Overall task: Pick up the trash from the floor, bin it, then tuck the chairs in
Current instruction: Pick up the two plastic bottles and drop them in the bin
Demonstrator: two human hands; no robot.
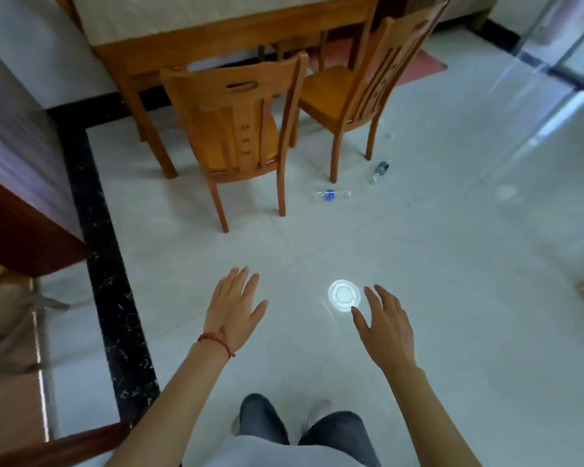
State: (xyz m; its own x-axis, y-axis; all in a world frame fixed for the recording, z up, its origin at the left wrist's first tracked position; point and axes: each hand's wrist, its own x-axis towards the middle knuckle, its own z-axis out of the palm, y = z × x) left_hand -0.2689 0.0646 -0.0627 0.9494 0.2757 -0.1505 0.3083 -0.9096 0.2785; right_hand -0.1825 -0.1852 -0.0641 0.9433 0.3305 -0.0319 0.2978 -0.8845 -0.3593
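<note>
Two clear plastic bottles lie on the white tiled floor: one with a blue label (331,194) behind the near wooden chair (236,129), another with a dark label (380,170) beside the far chair (361,85). Both chairs stand pulled out from the wooden table (196,38). My left hand (233,305) and my right hand (385,321) are held out over the floor, fingers spread and holding nothing. Both hands are well short of the bottles.
A bright round light reflection (344,294) shines on the tile just left of my right hand. A black marble strip (105,264) runs along the left, with dark red furniture (21,230) beyond it. A glass door frame (553,62) stands at the upper right.
</note>
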